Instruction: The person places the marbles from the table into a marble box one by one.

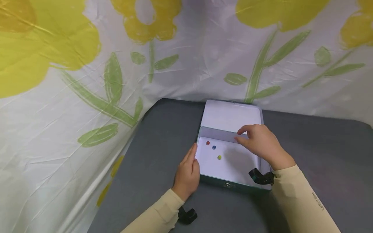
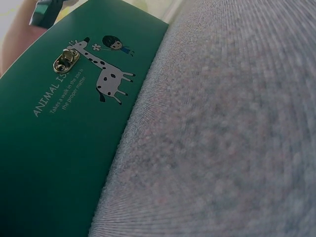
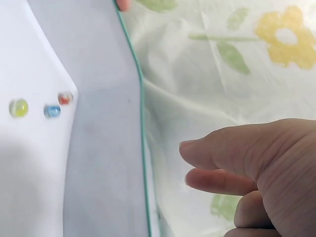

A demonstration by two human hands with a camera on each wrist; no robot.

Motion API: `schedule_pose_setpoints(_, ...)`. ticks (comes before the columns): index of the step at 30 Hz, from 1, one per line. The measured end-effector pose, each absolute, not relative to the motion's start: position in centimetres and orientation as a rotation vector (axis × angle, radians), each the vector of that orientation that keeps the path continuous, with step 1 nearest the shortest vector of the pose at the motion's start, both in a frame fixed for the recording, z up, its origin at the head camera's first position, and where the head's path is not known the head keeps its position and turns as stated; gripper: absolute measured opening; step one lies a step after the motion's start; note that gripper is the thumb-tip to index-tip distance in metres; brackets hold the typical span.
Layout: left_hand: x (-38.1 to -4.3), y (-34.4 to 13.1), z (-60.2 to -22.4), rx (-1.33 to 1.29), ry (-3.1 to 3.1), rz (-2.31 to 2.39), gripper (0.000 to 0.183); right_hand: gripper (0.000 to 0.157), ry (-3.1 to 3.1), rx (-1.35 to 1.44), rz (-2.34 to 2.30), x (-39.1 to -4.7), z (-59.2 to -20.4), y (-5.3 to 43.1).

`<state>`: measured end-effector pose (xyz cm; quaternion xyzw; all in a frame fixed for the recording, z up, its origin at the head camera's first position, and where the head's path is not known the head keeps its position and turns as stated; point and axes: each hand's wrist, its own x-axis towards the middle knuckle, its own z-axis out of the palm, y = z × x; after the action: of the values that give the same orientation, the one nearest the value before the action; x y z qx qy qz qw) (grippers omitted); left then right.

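Note:
An open hinged box (image 1: pixel 233 183), dark green outside and white inside, lies on the grey surface. On its white floor are a red marble (image 1: pixel 208 143), a blue marble (image 1: pixel 214 147) and a yellow-green marble (image 1: pixel 219 157), small and glassy in the right wrist view. My left hand (image 1: pixel 187 173) rests along the box's left wall with its fingers extended. Over the box's back right part hovers my right hand (image 1: pixel 259 142), thumb and index finger apart with nothing between them. In the left wrist view, the box's green front shows a giraffe drawing (image 2: pixel 108 79) and a metal clasp (image 2: pixel 66 61).
The box's lid (image 1: pixel 231 115) leans back behind it, toward a white curtain (image 1: pixel 186 71) with yellow flowers. Grey ribbed cloth (image 2: pixel 222 123) covers the surface under the box. Black wrist mounts (image 1: pixel 260 177) stick out near both sleeves.

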<state>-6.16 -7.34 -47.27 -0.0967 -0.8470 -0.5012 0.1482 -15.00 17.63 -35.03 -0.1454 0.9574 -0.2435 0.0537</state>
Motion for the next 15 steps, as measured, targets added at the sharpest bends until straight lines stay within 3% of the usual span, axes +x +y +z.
schedule_pose_setpoints(15, -6.2, -7.6, -47.1, -0.280, -2.440, -1.456, 0.053, 0.038, 2.956, -0.246, -0.699, -12.4, -35.0, 25.2)
